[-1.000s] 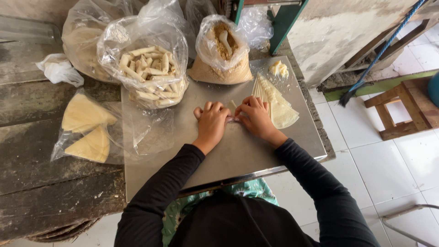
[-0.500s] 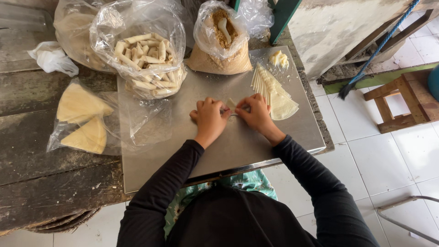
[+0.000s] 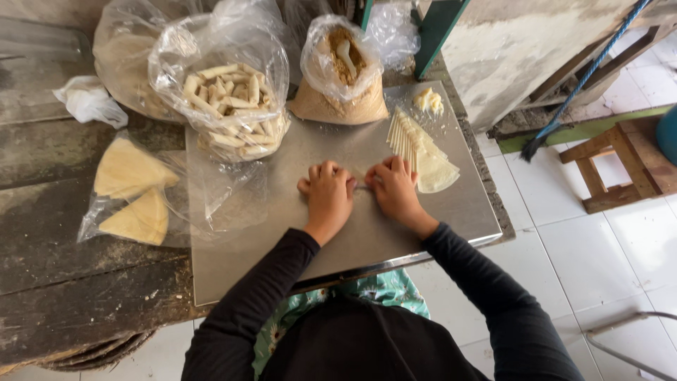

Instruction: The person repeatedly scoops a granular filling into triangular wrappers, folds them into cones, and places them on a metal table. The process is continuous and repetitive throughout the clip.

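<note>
Steel tray (image 3: pixel 451 204), two hands (image 3: pixel 328 194) (image 3: pixel 396 189), fingers curled gripping one wrapper roll (image 3: pixel 362 186), three bags

We see thin pale wrapper piece (image 3: pixel 362 187) flat on metal sheet, pinched between both hands' fingertips, mostly hidden. Only short pale strip shows in gap between hands. We can't tell whether rolled or folded.

Bare tray (image 3: pixel 338 233) around hands; bags (image 3: pixel 233 106) block behind.
</note>
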